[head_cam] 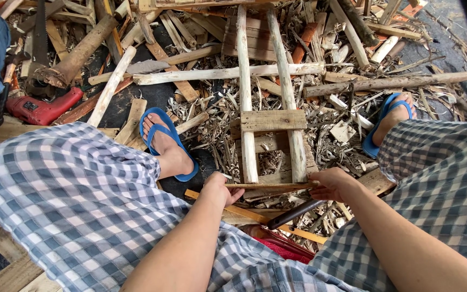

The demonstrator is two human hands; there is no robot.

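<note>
Between the knees of a seated person in checked shorts, a thin wooden slat (271, 185) lies crosswise against the near ends of two pale peeled poles (247, 108) that form a ladder-like frame with a flat cross board (273, 120). The left hand (220, 186) is curled shut around the slat's left end; the right hand (335, 184) grips its right end, fingers wrapped. The slat looks light, dry and stiff but slender, so it probably snaps or splinters under bending; holding both ends as here keeps it level. The poles seem rough rather than slippery. A dark rod (293, 214) sits below the hands, though what it is I cannot tell. The ground is littered with wood shavings (212, 135), offcuts and sticks; a red power drill (39, 108) lies far left, and blue sandals (166, 141) rest among the scraps.
</note>
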